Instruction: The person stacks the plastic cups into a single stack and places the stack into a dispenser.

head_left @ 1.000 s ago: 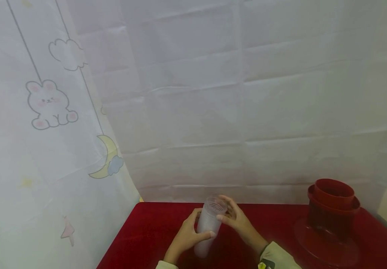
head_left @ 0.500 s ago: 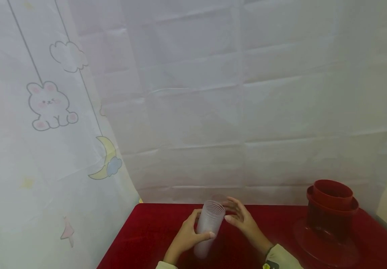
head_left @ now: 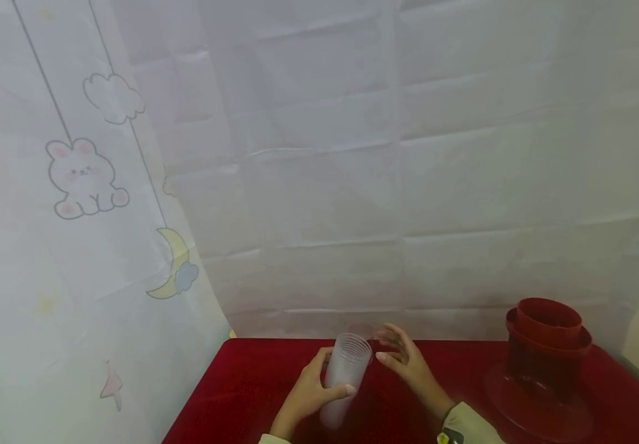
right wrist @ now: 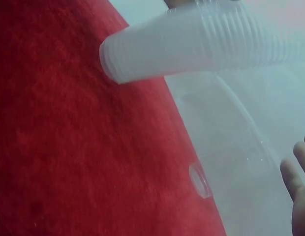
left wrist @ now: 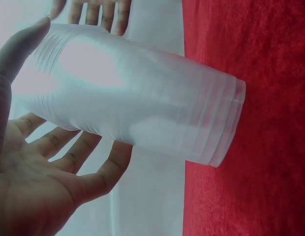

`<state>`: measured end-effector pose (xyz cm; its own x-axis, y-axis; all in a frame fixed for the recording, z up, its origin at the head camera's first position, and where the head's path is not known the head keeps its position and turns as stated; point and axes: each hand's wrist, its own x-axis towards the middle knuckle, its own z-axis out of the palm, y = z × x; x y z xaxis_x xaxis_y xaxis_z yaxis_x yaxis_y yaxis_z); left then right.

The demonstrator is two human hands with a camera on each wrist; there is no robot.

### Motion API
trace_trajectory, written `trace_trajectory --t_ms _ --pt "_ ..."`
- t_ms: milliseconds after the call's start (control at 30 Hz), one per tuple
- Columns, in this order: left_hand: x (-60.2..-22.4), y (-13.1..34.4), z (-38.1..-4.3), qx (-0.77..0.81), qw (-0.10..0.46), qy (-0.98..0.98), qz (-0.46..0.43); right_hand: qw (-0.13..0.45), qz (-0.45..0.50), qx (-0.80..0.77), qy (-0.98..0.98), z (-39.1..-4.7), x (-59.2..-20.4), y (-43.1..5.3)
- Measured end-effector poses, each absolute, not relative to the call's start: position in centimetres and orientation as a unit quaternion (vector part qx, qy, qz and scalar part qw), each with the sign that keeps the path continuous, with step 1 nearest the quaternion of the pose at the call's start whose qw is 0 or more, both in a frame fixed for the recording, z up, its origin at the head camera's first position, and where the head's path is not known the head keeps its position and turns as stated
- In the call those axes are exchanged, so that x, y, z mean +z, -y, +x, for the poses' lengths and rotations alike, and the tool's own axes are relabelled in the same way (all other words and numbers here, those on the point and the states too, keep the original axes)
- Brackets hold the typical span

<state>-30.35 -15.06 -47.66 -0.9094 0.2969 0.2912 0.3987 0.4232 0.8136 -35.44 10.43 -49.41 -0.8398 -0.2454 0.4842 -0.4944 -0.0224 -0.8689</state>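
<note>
My left hand [head_left: 313, 388] holds a tilted stack of clear plastic cups [head_left: 344, 373], thumb across the near side and fingers behind. The nested rims point up and away, and the closed end is low over the red cloth. In the left wrist view the stack [left wrist: 137, 93] lies between thumb and curved fingers. Just right of the stack's mouth is my right hand [head_left: 411, 367], fingers loosely bent with nothing in them. A single clear cup [head_left: 362, 329] shows behind the stack. The right wrist view has this cup [right wrist: 236, 137] upright on the cloth, near the far edge.
A red plastic cylinder [head_left: 547, 354] with a collar and a wide round base stands on the right of the red-covered table [head_left: 242, 382]. Behind the table hangs a creased pale sheet [head_left: 308, 185]. A printed sheet [head_left: 81, 259] hangs along the left.
My right hand has moved away from the stack's rim, rightwards, and its fingers have spread. The single cup shows more plainly behind the stack. The left hand keeps its grip in nearly the same place.
</note>
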Motion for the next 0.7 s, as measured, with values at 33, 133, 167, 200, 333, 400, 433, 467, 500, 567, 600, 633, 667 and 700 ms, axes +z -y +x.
trace_trajectory --t_ms 33,133,167,200,333,400,433,467,500,567,600,633,667,700 --pt "-47.6 15.1 -30.3 -0.497 0.050 0.841 -0.207 0.098 0.260 0.661 0.697 -35.4 -49.4 -10.5" --pt "-47.6 15.1 -30.1 -0.501 0.047 0.839 -0.209 0.106 0.230 0.657 0.710 -35.4 -49.5 -10.7" --pt "-47.6 15.1 -30.1 -0.501 0.046 0.838 -0.211 0.106 0.218 0.656 0.714 -35.4 -49.5 -10.8" --pt "-47.7 15.1 -30.0 -0.501 0.045 0.838 -0.212 0.106 0.206 0.655 0.719 -35.4 -49.6 -10.9" --pt "-47.8 15.2 -29.8 -0.501 0.039 0.837 -0.216 0.109 0.173 0.648 0.733 -35.3 -49.9 -10.9" --pt "-47.8 15.2 -29.6 -0.501 0.038 0.837 -0.217 0.111 0.167 0.644 0.738 -35.2 -50.0 -10.9" --pt "-47.8 15.2 -29.5 -0.502 0.037 0.836 -0.218 0.113 0.167 0.643 0.739 -35.2 -50.0 -10.9" --pt "-47.8 15.3 -29.4 -0.502 0.037 0.836 -0.219 0.113 0.167 0.643 0.739 -35.1 -50.0 -10.8" --pt "-47.8 15.3 -29.4 -0.502 0.037 0.835 -0.220 0.114 0.167 0.642 0.739 -35.0 -50.0 -10.8" --pt "-47.8 15.3 -29.2 -0.500 0.038 0.836 -0.224 0.117 0.167 0.641 0.740 -34.9 -50.1 -10.7" --pt "-47.7 15.4 -29.1 -0.500 0.038 0.836 -0.225 0.119 0.168 0.641 0.740 -34.8 -50.2 -10.6" --pt "-47.7 15.4 -29.0 -0.500 0.038 0.835 -0.226 0.121 0.168 0.640 0.740 -34.7 -50.2 -10.5" --pt "-47.7 15.5 -28.9 -0.500 0.037 0.835 -0.227 0.121 0.165 0.640 0.740 -34.7 -50.4 -10.4" --pt "-47.7 15.5 -28.8 -0.501 0.035 0.834 -0.227 0.124 0.162 0.641 0.740 -34.7 -50.5 -10.3"
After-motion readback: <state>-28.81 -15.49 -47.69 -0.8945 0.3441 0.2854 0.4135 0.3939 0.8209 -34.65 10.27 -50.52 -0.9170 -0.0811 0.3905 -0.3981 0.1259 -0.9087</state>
